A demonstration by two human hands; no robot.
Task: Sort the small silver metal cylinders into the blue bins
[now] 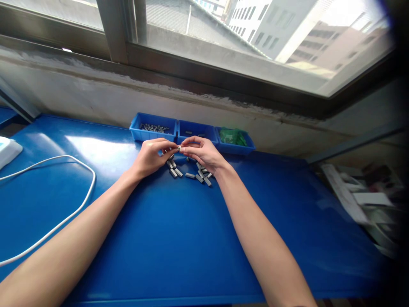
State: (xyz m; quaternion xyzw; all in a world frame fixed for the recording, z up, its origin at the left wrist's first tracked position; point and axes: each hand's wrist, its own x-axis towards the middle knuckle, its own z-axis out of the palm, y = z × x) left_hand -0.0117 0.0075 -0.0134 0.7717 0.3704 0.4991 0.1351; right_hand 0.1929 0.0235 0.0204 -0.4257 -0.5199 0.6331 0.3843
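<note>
My left hand and my right hand meet fingertip to fingertip above the table, in front of the blue bins. Both are closed in a pinch around a small metal piece, mostly covered by the fingers, so its exact kind cannot be made out. Below the hands lie several short grey metal bars, some in a loose pile under my right hand and a few near my left hand.
Three joined blue bins stand along the wall: the left bin holds many small metal parts, the middle bin a few pieces, the right bin a green bag. A white cable curves across the blue table at left.
</note>
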